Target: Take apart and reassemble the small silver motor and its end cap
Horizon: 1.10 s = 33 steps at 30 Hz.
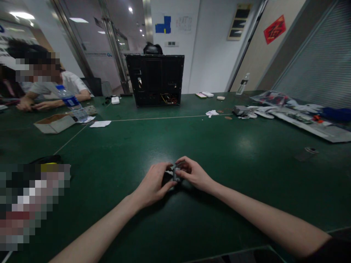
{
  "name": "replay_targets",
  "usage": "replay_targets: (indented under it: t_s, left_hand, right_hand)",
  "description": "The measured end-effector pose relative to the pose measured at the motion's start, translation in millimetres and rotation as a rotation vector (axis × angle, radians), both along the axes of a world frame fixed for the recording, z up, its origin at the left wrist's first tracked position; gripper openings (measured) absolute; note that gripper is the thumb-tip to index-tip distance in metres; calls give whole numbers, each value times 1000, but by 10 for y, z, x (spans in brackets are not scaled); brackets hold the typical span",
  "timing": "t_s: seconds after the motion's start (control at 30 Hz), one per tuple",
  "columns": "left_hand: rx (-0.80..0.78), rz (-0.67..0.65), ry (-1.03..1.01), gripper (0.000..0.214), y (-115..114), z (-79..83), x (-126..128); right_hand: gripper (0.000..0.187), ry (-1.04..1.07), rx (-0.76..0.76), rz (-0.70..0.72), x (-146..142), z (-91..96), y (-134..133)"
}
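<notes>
While the green table (208, 142) spreads around the hands, a black casing (156, 80) stands near twelve o'clock. The left forearm enters from eight o'clock, the right from four. The left hand (155, 182) curves, thumb and fingers parted toward three o'clock; whether it grips, I cannot tell. The right hand (195, 176), knuckles bent, pinches a small grey object (176, 175) between the two hands.
</notes>
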<state>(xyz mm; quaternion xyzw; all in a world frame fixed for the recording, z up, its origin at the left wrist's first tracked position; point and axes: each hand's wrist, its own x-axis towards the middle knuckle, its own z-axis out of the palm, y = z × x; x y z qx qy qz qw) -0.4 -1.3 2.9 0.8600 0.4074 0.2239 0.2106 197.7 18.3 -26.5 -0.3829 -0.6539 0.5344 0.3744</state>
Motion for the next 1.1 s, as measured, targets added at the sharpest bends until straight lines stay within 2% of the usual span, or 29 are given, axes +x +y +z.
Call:
replay_targets:
  t_s: [0.1,0.2,0.33,0.63,0.83,1.1]
  left_hand:
    - [14,-3,-6,33,6,1,-2]
    - [21,4,11,29,8,8,-4]
    - [44,33,2,26,2,16,3]
    - [63,29,-20,31,6,-4,11]
    - [89,51,-25,31,10,-1,20]
    - [116,30,-19,38,26,-47,9]
  right_hand:
    - [39,46,-21,56,26,-12,7]
    - [52,84,-19,161,70,-32,19]
    - [70,-8,70,195,97,-41,18]
    - [62,-164,195,133,53,-19,-17]
    - [61,-246,399,72,56,46,-46]
    - [58,-259,412,83,51,71,-71]
